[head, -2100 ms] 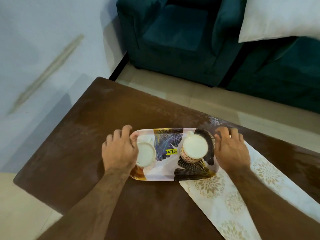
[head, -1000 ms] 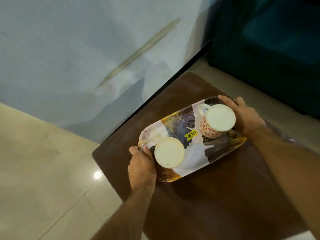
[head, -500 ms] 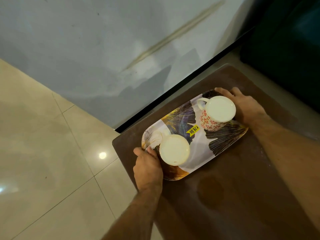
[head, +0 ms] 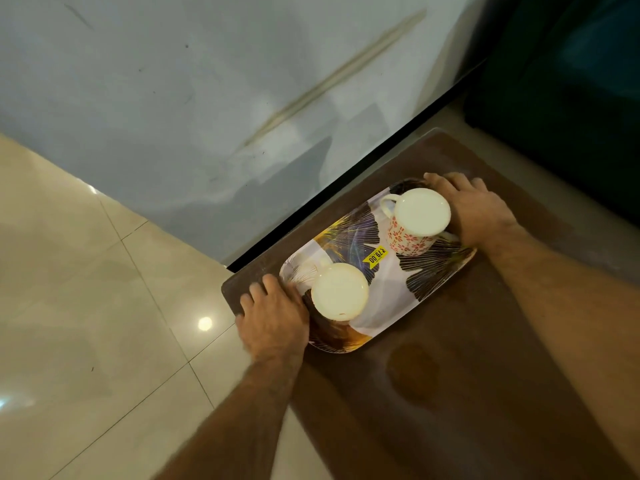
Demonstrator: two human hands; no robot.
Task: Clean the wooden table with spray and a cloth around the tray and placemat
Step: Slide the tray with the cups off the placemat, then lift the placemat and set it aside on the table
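A patterned tray (head: pixel 388 289) with leaf prints and a yellow price sticker sits near the left end of the dark wooden table (head: pixel 485 375). Two cups stand upside down on it: a plain one (head: pixel 339 291) on the near left and one with red flowers (head: pixel 415 221) at the far right. My left hand (head: pixel 273 320) grips the tray's near left end. At the far right end, my right hand (head: pixel 474 209) holds the rim behind the flowered cup. No placemat, spray or cloth is in view.
A pale wall (head: pixel 207 98) with a black skirting strip (head: pixel 346 195) runs close along the table's far side. Glossy beige floor tiles (head: pixel 86 306) lie to the left. A dark teal sofa (head: pixel 571 81) stands at the upper right. A round stain (head: pixel 415 372) marks the wood near the tray.
Both hands have carried the tray off the placemat to the table's left end near the wall. My view has swung left, and the placemat has left the frame.
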